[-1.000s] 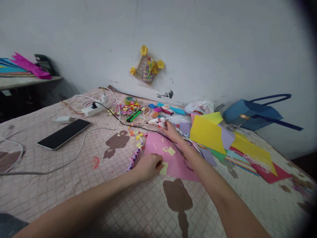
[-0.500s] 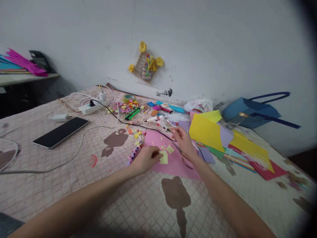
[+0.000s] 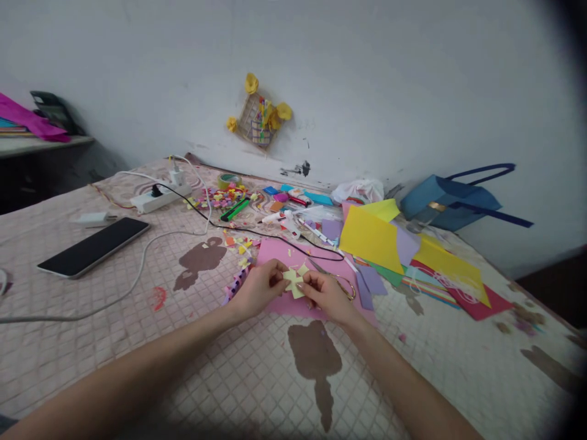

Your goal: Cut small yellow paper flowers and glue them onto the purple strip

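Note:
Between my two hands is a small pale yellow paper piece (image 3: 294,283), notched like a four-petal flower. My left hand (image 3: 262,287) pinches its left side, and my right hand (image 3: 326,294) grips its right side with thumb and fingers. Both hands are over a pink sheet (image 3: 275,249). Gold-handled scissors (image 3: 349,287) lie on the sheet just beyond my right hand, their blades partly hidden. Another small pale yellow scrap shows behind the held piece. A purple strip with dark dots (image 3: 237,281) lies beside my left wrist.
A white glue gun (image 3: 288,223) with a black cord (image 3: 257,233) lies behind the pink sheet. Coloured sheets (image 3: 371,238) spread to the right, near a blue bag (image 3: 449,201). To the left are a phone (image 3: 94,246), a power strip (image 3: 158,198) and a green cutter (image 3: 235,209).
My right hand has come down and left from near the glue gun to the yellow paper, which is now raised between both hands. The whole view has shifted slightly.

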